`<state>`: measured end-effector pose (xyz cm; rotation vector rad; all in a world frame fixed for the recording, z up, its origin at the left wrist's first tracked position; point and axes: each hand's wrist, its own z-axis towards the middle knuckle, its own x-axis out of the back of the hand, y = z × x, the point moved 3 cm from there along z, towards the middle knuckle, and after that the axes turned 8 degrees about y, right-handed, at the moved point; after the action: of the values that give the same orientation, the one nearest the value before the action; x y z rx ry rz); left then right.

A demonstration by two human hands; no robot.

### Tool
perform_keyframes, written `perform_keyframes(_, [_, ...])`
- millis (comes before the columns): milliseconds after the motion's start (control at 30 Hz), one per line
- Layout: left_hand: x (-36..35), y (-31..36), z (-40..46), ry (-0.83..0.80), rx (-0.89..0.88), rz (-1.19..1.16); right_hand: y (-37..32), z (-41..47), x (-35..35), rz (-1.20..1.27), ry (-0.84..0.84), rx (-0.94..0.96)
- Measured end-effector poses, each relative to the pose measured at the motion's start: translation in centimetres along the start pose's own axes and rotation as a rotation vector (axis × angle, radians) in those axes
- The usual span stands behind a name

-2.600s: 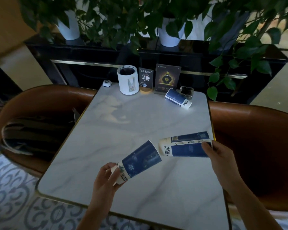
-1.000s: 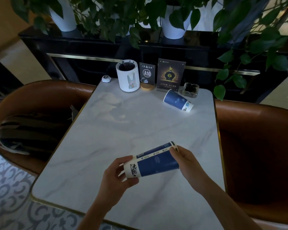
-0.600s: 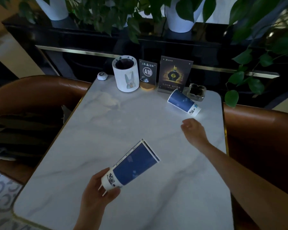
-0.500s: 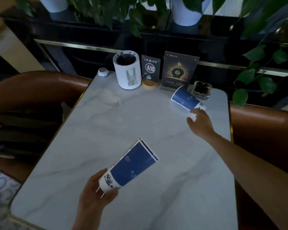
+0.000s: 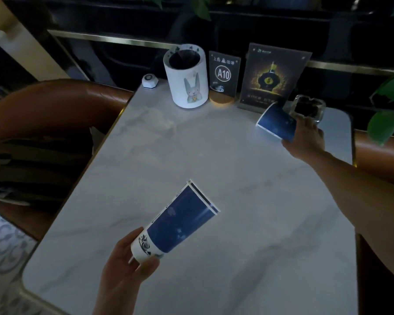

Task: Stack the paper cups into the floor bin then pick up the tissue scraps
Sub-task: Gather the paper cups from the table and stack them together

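L hand (image 5: 123, 267) is holding the nested blue cups (image 5: 176, 223) by the base, tilted over the near part of the marble counter (image 5: 248, 258). R hand (image 5: 305, 137) is closing its grip round a third cup (image 5: 276, 122) lying by the ashtray (image 5: 308, 108) at the far edge.

The left hand (image 5: 125, 267) is low at 6 o'clock, fingers curled closed around the base of nested cups (image 5: 175, 220). The right arm is stretched far toward 1 o'clock; the right hand (image 5: 305, 138) closes on a lying cup (image 5: 275, 123).
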<state>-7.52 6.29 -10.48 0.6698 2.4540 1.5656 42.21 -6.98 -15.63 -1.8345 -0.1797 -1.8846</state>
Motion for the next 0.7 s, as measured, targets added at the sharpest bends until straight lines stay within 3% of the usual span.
perform_keyframes(300, [2.7, -1.1, -0.5, 0.083, 0.038, 0.02, -0.7, -2.3, -0.3, 0.131, 0.073, -0.077])
perform_keyframes(700, [4.9, -2.8, -4.9, -0.012, 0.016, -0.083, -3.9, -11.6, 4.3, 0.543, 0.068, -0.152])
